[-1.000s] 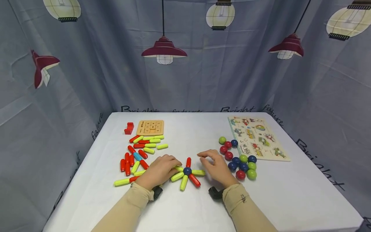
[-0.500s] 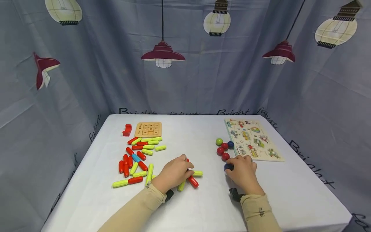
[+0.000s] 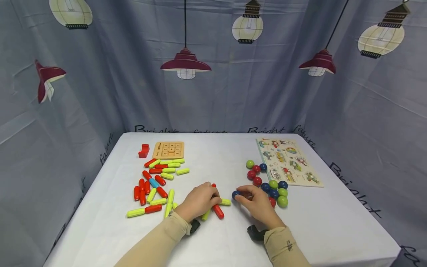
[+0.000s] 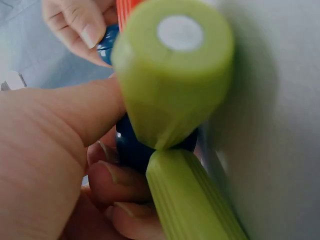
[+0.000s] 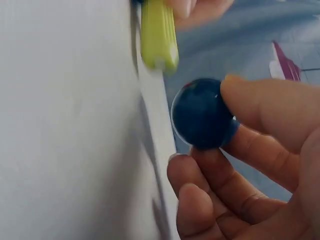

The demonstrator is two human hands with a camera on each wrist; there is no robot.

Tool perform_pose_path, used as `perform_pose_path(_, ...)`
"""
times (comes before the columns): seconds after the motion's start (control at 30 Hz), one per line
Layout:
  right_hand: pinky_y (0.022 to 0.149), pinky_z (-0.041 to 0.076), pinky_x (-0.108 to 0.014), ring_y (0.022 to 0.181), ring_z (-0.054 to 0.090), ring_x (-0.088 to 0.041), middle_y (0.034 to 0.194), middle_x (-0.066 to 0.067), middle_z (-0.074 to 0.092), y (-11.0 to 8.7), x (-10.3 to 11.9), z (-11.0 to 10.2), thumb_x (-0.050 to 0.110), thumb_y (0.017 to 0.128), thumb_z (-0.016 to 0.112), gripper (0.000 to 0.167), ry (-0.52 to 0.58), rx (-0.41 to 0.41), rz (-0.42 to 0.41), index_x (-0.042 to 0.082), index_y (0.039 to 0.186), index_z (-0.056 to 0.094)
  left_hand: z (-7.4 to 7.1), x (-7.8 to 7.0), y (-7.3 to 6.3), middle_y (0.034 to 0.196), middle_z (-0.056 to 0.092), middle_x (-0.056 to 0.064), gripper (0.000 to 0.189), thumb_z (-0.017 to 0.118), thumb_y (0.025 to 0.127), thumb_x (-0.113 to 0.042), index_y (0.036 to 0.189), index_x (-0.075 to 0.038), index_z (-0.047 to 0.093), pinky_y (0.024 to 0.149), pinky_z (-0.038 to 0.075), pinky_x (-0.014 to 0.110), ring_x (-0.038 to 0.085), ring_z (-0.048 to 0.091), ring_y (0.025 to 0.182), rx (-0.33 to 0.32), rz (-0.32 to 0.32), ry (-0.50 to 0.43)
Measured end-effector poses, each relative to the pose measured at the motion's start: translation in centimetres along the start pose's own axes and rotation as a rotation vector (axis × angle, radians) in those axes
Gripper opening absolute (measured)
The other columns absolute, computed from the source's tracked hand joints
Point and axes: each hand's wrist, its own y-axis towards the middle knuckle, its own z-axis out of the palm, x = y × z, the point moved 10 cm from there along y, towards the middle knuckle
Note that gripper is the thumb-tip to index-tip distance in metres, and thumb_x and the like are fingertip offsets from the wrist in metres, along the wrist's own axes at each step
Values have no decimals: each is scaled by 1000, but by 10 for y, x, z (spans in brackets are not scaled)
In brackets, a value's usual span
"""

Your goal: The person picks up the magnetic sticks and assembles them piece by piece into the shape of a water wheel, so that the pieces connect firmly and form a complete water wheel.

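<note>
1. Here's your right hand (image 3: 257, 204), thumb and fingers pinching a glossy, round blue ball (image 5: 200, 112), well left of the picture board (image 3: 288, 162).
2. Your left hand (image 3: 200, 200) curls its fingers round a smooth, dark-blue hub ball (image 4: 134, 150), thumb alongside, over the white tabletop (image 3: 217, 159).
3. Ridged, blunt-ended yellow-green rods (image 4: 192, 200) and a shiny red rod (image 3: 218, 212) fan out around that hub!
4. Over right, a glossy green ball (image 3: 282, 202) sits among red and blue ones.

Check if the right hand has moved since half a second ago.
Yes: in the head view, against the board, the right hand has moved left, bringing a blue ball nearer the left hand.
</note>
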Motion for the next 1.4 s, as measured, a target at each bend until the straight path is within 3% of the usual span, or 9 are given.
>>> perform_pose_path(0.43, 77, 58, -24, 91, 69, -16, 109, -1, 73, -1, -6, 13, 18, 93, 78, 32, 166, 62, 5, 15, 124, 72, -3, 7, -1, 85, 57, -8, 19, 72, 98, -33, 102, -15, 75, 65, 46, 23, 6, 51, 69, -38, -59, -63)
perform_pose_path(0.53, 72, 55, -22, 86, 65, -11, 107, 1, 71, -4, 6, -5, 13, 93, 76, 27, 43, -84, -122, 12, 120, 74, -5, 7, -1, 85, 58, -7, 20, 72, 97, -34, 102, -15, 76, 65, 46, 22, 7, 51, 69, -52, -58, -50)
perform_pose_path(0.6, 68, 53, -27, 81, 62, -13, 104, -1, 69, -12, 16, -29, 8, 91, 74, 21, -109, -279, -215, 9, 113, 76, -8, 7, -2, 86, 59, -7, 21, 73, 97, -34, 105, -15, 77, 64, 45, 22, 6, 51, 69, -72, -40, -36)
perform_pose_path(0.67, 69, 55, -36, 80, 62, -20, 100, -6, 65, -25, 21, -54, 5, 89, 71, 17, -271, -481, -222, 7, 105, 76, -11, 4, -3, 86, 58, -7, 20, 72, 98, -32, 108, -16, 76, 62, 44, 21, 5, 51, 69, -88, 5, -17)
perform_pose_path(0.73, 72, 55, -46, 82, 63, -29, 102, -12, 61, -35, 14, -71, 6, 87, 70, 17, -360, -567, -119, 4, 103, 74, -13, 1, -6, 88, 57, -9, 16, 71, 98, -29, 109, -20, 76, 59, 43, 21, 5, 49, 68, -81, 72, 9)
perform_pose_path(0.83, 79, 55, -54, 91, 65, -37, 109, -19, 58, -41, -5, -75, 10, 87, 70, 24, -424, -483, 79, 1, 109, 72, -14, -4, -11, 92, 56, -10, 15, 71, 93, -23, 106, -27, 78, 61, 43, 20, 5, 50, 71, -23, 169, 21)
perform_pose_path(0.93, 85, 56, -56, 98, 64, -40, 115, -25, 57, -44, -19, -67, 11, 88, 70, 32, -427, -337, 188, -3, 116, 69, -15, -6, -14, 96, 56, -10, 15, 76, 90, -21, 103, -27, 81, 68, 45, 20, 5, 50, 77, 43, 218, 0)
perform_pose_path(1.2, 79, 60, -41, 95, 64, -27, 113, -17, 63, -31, -17, -42, 11, 88, 78, 33, -304, -153, 170, 2, 118, 70, -12, -8, -8, 88, 54, -11, 16, 81, 90, -29, 104, -21, 83, 66, 44, 16, 2, 49, 74, 58, 223, 16)
perform_pose_path(1.4, 59, 55, -30, 77, 63, -18, 107, -8, 69, -9, -14, -10, 15, 88, 81, 31, 3, -10, 177, 12, 117, 70, -11, -4, 1, 85, 53, -7, 17, 79, 91, -30, 103, -19, 82, 59, 42, 17, 5, 47, 70, -3, 109, 56)
